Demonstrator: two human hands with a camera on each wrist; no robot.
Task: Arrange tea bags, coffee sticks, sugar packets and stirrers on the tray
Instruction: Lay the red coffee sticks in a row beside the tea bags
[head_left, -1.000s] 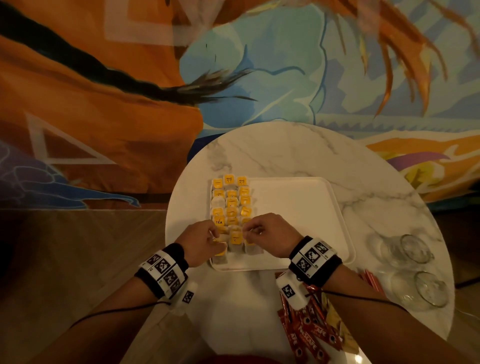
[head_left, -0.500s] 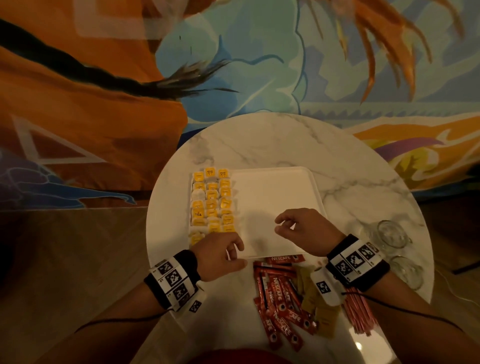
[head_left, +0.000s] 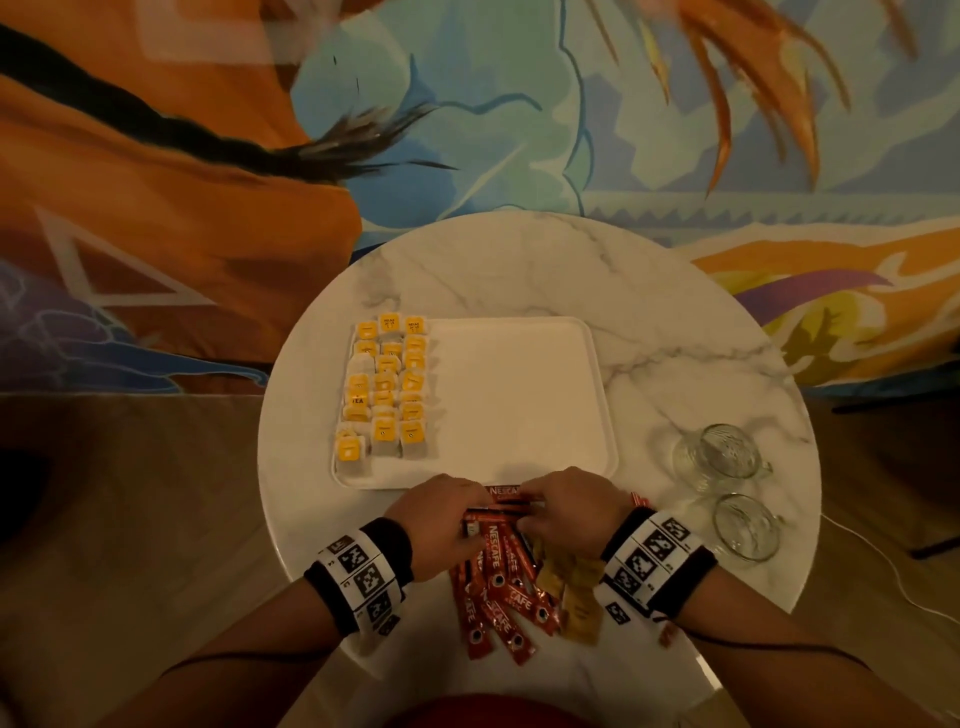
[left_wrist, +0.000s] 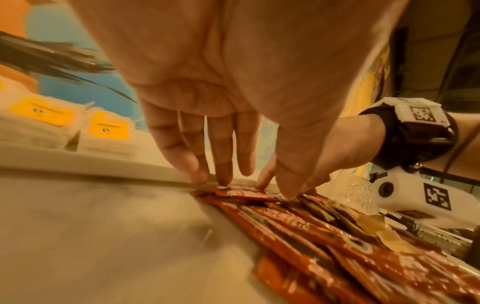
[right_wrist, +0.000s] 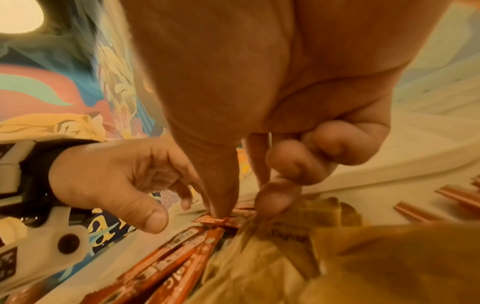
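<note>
A white tray (head_left: 519, 405) lies on the round marble table (head_left: 519, 270). Yellow-tagged tea bags (head_left: 387, 395) fill three columns on its left side; the right side is bare. A loose pile of red coffee sticks (head_left: 498, 587) lies in front of the tray, with brown sugar packets (head_left: 571, 592) at its right. My left hand (head_left: 475, 514) rests straight fingers (left_wrist: 221, 174) on the top sticks. My right hand (right_wrist: 245, 209) pinches the end of one coffee stick (right_wrist: 215, 221) between thumb and forefinger. Copper-red stirrers (right_wrist: 454, 195) lie right of my right hand.
Two empty glass cups (head_left: 719, 452) (head_left: 745, 525) stand near the table's right edge. The table's near edge is just behind the stick pile. A painted wall rises beyond the table, and a wooden floor lies to its left.
Both hands left the tea bags on the tray and drew back to the coffee stick pile in front of it. The right hand now pinches a stick.
</note>
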